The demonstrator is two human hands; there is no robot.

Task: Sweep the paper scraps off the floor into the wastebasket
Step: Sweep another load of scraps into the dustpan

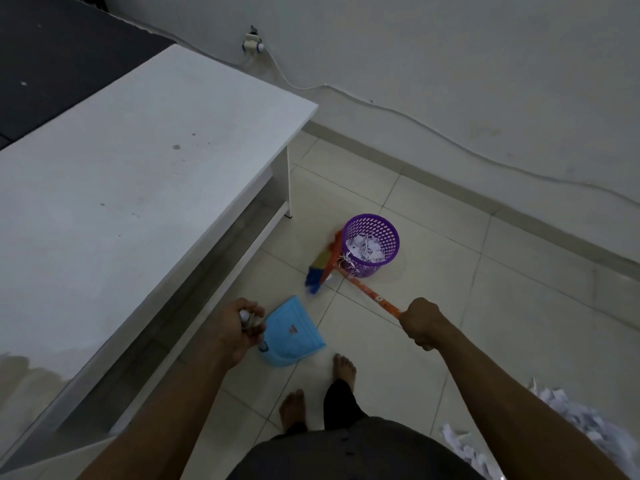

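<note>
A purple mesh wastebasket [373, 245] stands on the tiled floor and holds white paper scraps [367, 250]. My right hand [423, 322] grips the orange handle of a broom [363, 287]. Its multicoloured bristle head [320, 268] lies blurred against the basket's left side. My left hand [242, 329] grips the handle of a light blue dustpan [294, 332], which hangs above the floor just left of my feet. A heap of white paper scraps [568, 431] lies on the floor at the lower right, behind my right arm.
A white table [138, 168] fills the left side, its leg [287, 181] close to the basket. A wall with a socket [254, 45] and trailing cable [450, 136] runs along the back. My bare feet [318, 389] stand on the tiles below the dustpan.
</note>
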